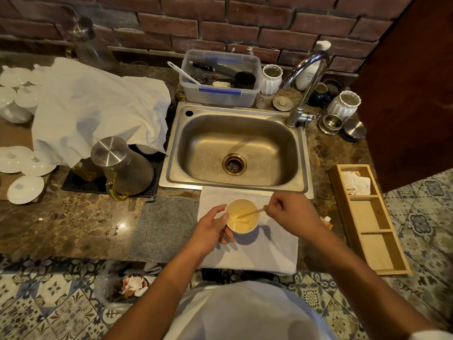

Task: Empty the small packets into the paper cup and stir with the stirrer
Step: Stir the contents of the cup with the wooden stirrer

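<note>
My left hand [212, 227] wraps the near-left side of the paper cup [242, 215], thumb up at the rim, fingers curled around the wall, steadying it. The cup stands upright on a white folded towel [257, 251] at the counter's front edge, just in front of the steel sink [235, 148]. It holds a pale yellowish liquid, cloudy at the near side. My right hand [289, 212] is closed in a pinch on the upper end of the wooden stirrer [252, 212], which slants down leftward over the rim with its lower end in the liquid. A grey mat [164, 227] lies touching the towel's left edge. To the right, a long wooden organizer tray [367, 217] sits on the counter; its far compartment holds a few small white packets [355, 184] (print too small to read), the other two compartments show bare wood. Something orange and white [327, 220] pokes out just beyond my right wrist; I cannot tell what it is. Below the counter at left, a clear bag [130, 283] holds torn wrappers.
</note>
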A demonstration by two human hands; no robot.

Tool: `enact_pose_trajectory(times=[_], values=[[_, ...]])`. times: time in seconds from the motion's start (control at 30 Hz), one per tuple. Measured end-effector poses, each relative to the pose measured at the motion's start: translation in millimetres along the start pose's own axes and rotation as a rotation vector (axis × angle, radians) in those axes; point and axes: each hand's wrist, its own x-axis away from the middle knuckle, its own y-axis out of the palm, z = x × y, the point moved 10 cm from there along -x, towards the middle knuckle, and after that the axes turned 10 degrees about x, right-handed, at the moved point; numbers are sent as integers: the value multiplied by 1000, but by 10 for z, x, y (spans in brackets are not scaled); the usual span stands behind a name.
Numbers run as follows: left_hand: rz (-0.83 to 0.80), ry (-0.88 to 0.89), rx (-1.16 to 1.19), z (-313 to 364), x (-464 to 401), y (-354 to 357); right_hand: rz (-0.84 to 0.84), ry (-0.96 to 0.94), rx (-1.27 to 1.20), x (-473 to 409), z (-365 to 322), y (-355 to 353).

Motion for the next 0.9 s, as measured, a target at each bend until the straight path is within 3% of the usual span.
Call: enact_pose_trajectory(times=[0.13, 0.37, 0.5, 0.67, 0.73, 0.9], values=[[43, 13, 21, -22, -21, -102, -37, 112, -409, 221, 438, -13], [69, 45, 50, -22, 87, -50, -70, 357, -733, 680, 1088, 77], [74, 47, 55, -57, 103, 10, 12, 513, -957, 810, 1483, 171], [70, 54, 48, 32, 133, 63, -43, 617, -1418, 807, 1506, 611], [75, 50, 47, 28, 121, 54, -102, 620, -1476, 784, 1432, 795], [78, 63, 3, 43, 102, 59, -195, 650, -1303, 727, 1343, 1197]])
